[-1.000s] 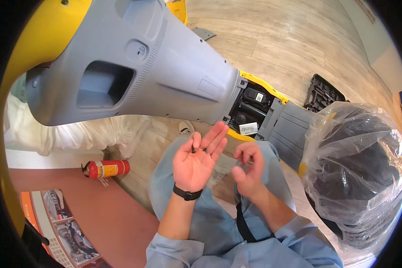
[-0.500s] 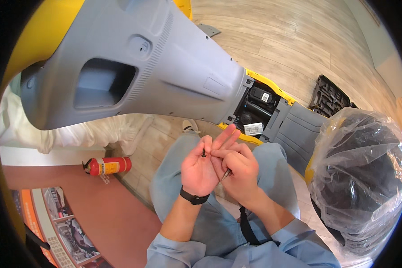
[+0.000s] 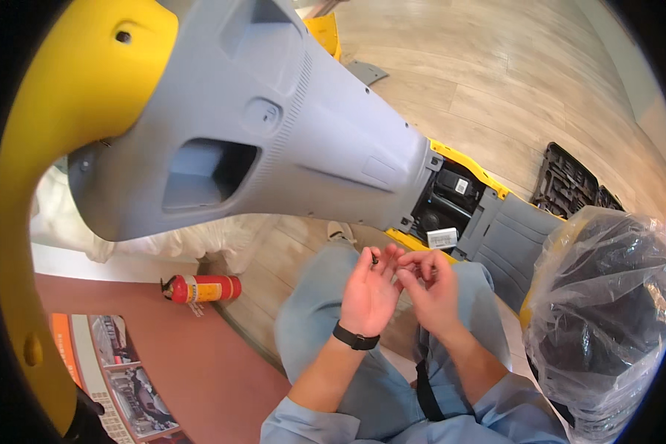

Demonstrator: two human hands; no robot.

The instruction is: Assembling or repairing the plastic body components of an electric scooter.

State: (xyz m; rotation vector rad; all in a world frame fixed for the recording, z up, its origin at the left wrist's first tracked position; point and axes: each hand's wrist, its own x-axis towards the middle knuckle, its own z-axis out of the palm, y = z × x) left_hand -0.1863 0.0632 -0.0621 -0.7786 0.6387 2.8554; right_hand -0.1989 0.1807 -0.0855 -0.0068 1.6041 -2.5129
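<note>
Over my lap, my left hand [image 3: 366,294] is turned palm up. Its thumb and forefinger pinch a small dark screw [image 3: 374,260], while the other fingers stretch toward my right hand. My right hand [image 3: 433,292] is close beside it with curled fingers, their tips near the left fingers. What those fingers hold, if anything, is hidden and slightly blurred. Just beyond both hands is the grey and yellow scooter body [image 3: 333,148]. Its floor compartment [image 3: 442,203] is uncovered, showing black parts and a white-labelled box [image 3: 442,237].
A plastic-wrapped seat [image 3: 599,318] rises at my right. Behind the scooter, an opened black tool case [image 3: 570,181] lies on the wood floor. At left, a red fire extinguisher [image 3: 203,288] lies on a reddish-brown surface [image 3: 222,355]. Yellow and grey panels [image 3: 366,72] rest at the back.
My hands have drawn slightly apart, and the pointed metal piece in my right hand no longer shows. The screw stays in my left fingers. The whole view has shifted.
</note>
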